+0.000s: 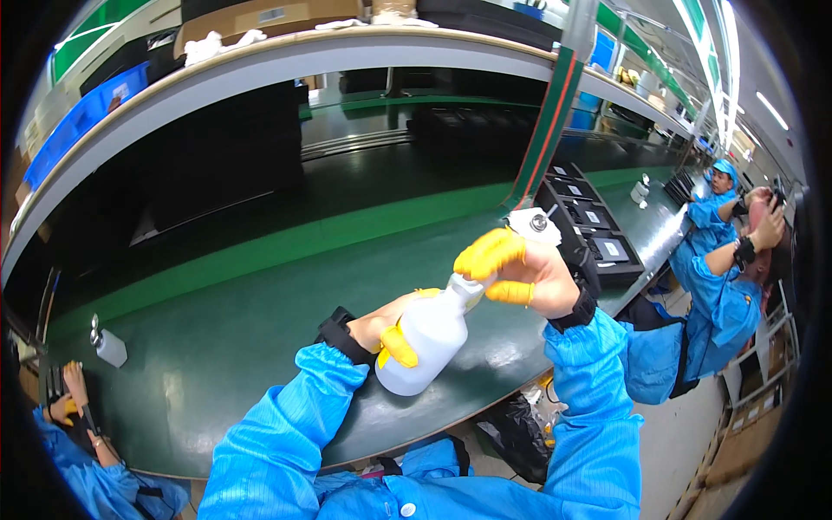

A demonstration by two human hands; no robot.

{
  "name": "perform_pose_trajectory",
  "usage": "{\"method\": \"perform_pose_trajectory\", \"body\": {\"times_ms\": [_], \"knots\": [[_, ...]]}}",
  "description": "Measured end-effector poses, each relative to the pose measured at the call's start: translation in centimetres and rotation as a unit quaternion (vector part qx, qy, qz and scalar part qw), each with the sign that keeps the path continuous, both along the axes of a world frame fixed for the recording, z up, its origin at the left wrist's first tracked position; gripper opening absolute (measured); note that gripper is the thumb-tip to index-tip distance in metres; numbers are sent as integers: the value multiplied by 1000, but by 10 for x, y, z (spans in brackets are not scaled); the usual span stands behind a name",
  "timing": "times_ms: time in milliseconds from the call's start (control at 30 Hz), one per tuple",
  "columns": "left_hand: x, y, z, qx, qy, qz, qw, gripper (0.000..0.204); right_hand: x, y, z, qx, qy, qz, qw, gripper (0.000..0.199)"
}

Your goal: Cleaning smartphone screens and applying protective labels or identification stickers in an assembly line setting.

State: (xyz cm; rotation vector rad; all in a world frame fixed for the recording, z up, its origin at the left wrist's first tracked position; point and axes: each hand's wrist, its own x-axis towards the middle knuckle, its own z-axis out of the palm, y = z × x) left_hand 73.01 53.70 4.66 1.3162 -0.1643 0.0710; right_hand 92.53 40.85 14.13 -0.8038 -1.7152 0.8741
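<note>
A white plastic bottle (425,342) is tilted in front of me above the green table, its neck toward the upper right. My left hand (390,329) is wrapped around its body, with yellow finger covers on the fingers. At the neck, my right hand (529,276), also in yellow finger covers, has its fingers closed over the top. Those fingers hide the bottle's mouth, so whether a cap is there cannot be seen. Just beyond my right hand lies a white piece (523,224) with a round metal-and-black part (539,223) on it.
Black trays (598,234) holding dark flat devices stand to the right, beside a green post (546,130). A small dispenser bottle (110,347) stands at left, near a co-worker's hands (69,394). More co-workers (715,269) sit at right. A shelf edge (347,41) spans above.
</note>
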Motion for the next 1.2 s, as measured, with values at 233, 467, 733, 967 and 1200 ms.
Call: {"method": "perform_pose_trajectory", "body": {"times_ms": [233, 467, 733, 967, 1200], "knots": [[-4, 4, -13, 203, 23, 226, 952, 76, 24, 4, -51, -148, 351, -60, 923, 22], [-6, 5, 6, 333, 115, 314, 882, 73, 63, 12, -100, -255, 153, -260, 919, 27], [-4, 3, 17, 474, 184, 350, 786, 74, 10, 15, -94, -181, -328, -436, 818, 69], [-7, 2, 29, 562, 201, 356, 719, 70, -11, 19, -93, -88, -368, -458, 805, 53], [-17, 5, 37, 641, 192, 371, 644, 65, -24, 25, -93, 2, -403, -447, 799, 50]]}}
